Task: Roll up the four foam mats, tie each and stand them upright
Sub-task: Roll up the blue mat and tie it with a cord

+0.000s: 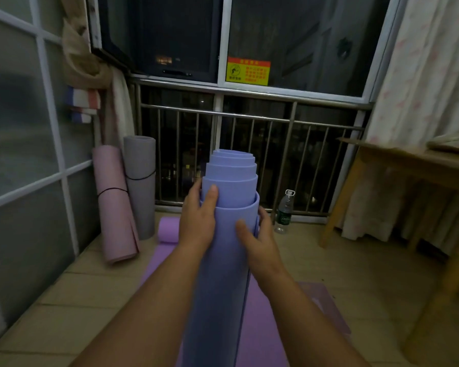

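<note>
Over at the far left, by the glass door [37, 154], the pink mat [114, 205] stood rolled and a little tilted, with a black cord [112, 190] round its middle. Just beside it, touching, the grey mat [139, 186] stood upright in the corner, tied with a cord of its own.

On the floor in front of them lay the purple mat [260, 327], mostly flat, its far end curled into a small roll near the railing [249, 117].

Then your left hand [196, 223]: it gripped the blue mat [223, 274] near the top, thumb pressed on the front and fingers curled round the left side. The blue mat rose from the bottom of the view over the purple one. It was rolled, and its inner layers poked out of the top end in steps. You could not tell whether its lower end touched the floor.

Your right hand [257, 242] held the roll's right side a bit lower, thumb on the front, fingers wrapped round the loose outer edge.

Further right, a water bottle [284, 213] stood on the floor by the railing. Beyond it was a wooden table [408, 165], with a pale curtain [421, 75] hanging behind it.
</note>
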A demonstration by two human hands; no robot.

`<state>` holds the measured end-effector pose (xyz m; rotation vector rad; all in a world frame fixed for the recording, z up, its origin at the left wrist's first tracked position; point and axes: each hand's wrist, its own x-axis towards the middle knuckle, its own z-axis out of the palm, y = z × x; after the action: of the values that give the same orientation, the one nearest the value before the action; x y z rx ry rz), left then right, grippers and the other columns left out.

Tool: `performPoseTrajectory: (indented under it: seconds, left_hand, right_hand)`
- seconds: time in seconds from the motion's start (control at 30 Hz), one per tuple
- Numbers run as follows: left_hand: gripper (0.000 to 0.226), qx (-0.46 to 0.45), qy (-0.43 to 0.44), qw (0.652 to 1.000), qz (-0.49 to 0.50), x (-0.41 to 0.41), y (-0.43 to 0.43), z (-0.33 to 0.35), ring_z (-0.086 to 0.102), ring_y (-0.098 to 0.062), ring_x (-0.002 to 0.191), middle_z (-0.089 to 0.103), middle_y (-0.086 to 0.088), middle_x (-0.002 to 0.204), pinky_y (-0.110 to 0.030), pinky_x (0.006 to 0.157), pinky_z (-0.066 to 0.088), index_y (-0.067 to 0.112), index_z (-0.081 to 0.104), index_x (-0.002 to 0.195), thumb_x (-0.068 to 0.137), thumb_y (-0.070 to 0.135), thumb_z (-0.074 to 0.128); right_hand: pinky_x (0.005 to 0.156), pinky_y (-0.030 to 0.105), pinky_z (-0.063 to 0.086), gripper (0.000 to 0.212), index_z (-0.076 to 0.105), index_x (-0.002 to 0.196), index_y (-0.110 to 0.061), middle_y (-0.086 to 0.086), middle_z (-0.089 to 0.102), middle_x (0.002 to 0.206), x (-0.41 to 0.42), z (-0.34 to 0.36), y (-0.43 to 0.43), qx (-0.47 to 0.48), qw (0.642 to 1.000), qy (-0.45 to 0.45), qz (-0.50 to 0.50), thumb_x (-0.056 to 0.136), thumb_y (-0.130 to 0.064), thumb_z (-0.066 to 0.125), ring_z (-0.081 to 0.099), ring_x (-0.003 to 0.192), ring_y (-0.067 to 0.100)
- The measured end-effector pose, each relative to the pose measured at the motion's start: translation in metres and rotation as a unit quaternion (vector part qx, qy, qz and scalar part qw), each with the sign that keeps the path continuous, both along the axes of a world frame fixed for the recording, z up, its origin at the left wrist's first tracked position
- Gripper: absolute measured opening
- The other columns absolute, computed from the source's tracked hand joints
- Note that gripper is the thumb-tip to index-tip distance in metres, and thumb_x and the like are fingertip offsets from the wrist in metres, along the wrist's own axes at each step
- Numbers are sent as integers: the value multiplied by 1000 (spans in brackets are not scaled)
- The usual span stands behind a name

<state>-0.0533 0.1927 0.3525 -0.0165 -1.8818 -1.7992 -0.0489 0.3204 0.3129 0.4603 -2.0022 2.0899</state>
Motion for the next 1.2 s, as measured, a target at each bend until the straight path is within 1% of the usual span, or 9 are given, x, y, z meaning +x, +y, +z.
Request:
performPoseTrajectory:
  seconds: [0.13,0.37,0.47,0.6,0.83,0.93,1.07,1.13,1.2]
  left_hand:
    - [72,5,-2,1000,19,1,11,-2,57,-14,113,55,6,131,-46,96,50,38,45,135,77,80,39]
    - [41,33,-45,996,64,7,11,-1,55,-12,85,56,4,94,-32,72,43,20,46,108,95,58,40]
    - [35,36,-74,994,69,2,2,-2,58,-15,87,58,3,96,-37,80,49,20,47,107,94,52,51]
    - [29,16,-97,994,53,-2,-6,-6,59,-19,92,59,2,105,-43,86,52,28,49,115,89,23,58]
    - [66,74,-115,989,54,1,-25,-8,57,-25,112,56,0,124,-47,99,47,23,45,141,77,34,56]
    - [79,131,-116,984,31,-2,-32,-13,63,-26,105,65,-8,121,-48,95,51,18,58,128,59,57,57]
    - [80,89,-77,988,-97,10,-35,-28,61,-12,109,61,6,125,-33,91,54,30,49,138,73,76,60]
    - [79,18,-53,987,-148,13,-40,-43,54,2,109,50,22,127,-16,82,52,38,26,148,81,54,65]
    - [95,-30,-32,986,-162,10,-49,-58,52,3,112,46,25,131,-19,85,52,43,19,148,75,39,80]
  right_hand:
    - [94,33,54,65,37,135,-41,-9,54,130,-1,19,0,-37,999,-33,-14,78,-64,57,58,115,11]
    - [93,47,53,103,62,111,-33,-3,69,110,-17,31,-5,-25,987,-122,-101,43,-105,36,65,103,19]
    - [87,46,55,73,64,96,-30,-3,70,99,-15,39,-15,14,980,-154,-128,58,-89,46,66,93,20]
    - [88,48,54,10,53,93,-34,0,60,102,-15,36,-22,22,970,-160,-184,88,-32,62,59,93,22]
    - [98,41,45,47,42,142,-25,-1,52,123,-12,26,-41,8,981,-146,-126,96,-36,49,53,113,23]
    - [96,47,49,33,62,117,-20,3,65,111,-9,20,-46,23,977,-127,-170,91,-38,53,60,103,25]
    - [93,50,51,25,67,101,-25,3,67,101,-14,19,-43,-36,964,-149,-217,85,-40,54,62,96,25]
    - [94,50,50,26,62,96,-28,2,65,101,-21,19,-41,-36,961,-138,-237,84,-48,51,61,98,26]
    - [96,48,49,45,57,106,-27,2,63,107,-21,16,-41,-42,970,-127,-204,88,-67,45,60,102,24]
